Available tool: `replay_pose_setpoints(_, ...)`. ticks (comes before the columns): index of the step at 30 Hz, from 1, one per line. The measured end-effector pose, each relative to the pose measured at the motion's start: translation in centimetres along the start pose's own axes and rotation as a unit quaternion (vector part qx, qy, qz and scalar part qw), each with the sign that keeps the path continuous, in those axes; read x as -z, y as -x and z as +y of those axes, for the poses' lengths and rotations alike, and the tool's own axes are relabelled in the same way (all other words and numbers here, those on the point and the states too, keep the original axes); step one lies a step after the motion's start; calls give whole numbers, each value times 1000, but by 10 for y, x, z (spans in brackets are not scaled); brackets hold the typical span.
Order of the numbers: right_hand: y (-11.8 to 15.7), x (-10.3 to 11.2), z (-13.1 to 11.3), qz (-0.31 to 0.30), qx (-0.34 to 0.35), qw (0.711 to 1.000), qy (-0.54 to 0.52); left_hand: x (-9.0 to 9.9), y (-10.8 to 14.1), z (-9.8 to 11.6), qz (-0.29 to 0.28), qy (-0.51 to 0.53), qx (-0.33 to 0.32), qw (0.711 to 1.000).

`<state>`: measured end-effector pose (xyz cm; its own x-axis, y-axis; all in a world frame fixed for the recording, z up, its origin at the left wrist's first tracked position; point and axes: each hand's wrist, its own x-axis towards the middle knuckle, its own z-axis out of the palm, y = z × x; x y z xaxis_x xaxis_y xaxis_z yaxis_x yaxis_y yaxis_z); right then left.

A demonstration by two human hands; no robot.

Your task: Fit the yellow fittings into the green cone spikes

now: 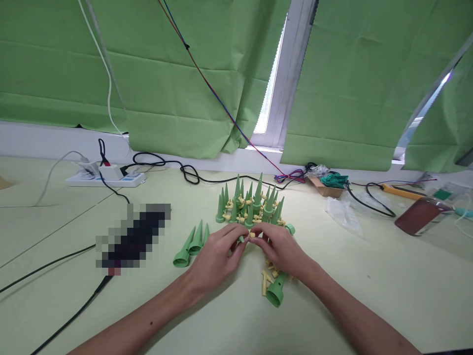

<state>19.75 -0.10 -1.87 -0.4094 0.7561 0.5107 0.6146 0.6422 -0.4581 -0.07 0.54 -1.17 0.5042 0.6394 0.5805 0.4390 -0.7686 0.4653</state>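
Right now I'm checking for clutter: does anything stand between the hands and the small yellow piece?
Nothing visible: the left hand and right hand meet at the small yellow piece; upright green cones stand beyond.

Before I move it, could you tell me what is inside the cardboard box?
Green material and clear plastic show atop the cardboard box; whatever lies beneath them is covered.

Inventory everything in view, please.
Tapered plastic spikes: many, green, around hands
Small plastic fittings: many, yellow, among spikes
Power strip: one, white, back left
Pixelated object: one, black, left
Cables: several, black, white, red, blue, left, back
Cardboard box: one, brown, back right
Plastic bag: some, clear, right
Glossy container: one, dark red, right
Long tool: one, yellow, back right
Fabric blinds: several, green, back
Window frame: one, white, back
Table: one, pale green, beneath
Left hand: one, on green piece
Right hand: one, on yellow fitting
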Motion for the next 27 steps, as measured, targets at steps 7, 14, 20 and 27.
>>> replay_pose_setpoints(7,1,-1,2,19,13,1000,-3,1,1,3,4,11,8,1000)
replay_pose_setpoints(14,1,0,5,26,16,999,-9,0,1,1,-15,7,9,1000)
replay_pose_setpoints(20,0,1,4,27,17,999,-16,0,1,-2,-22,10,22,999)
replay_pose_setpoints(27,0,2,3,20,13,1000,-17,0,1,-2,-11,16,0,1000)
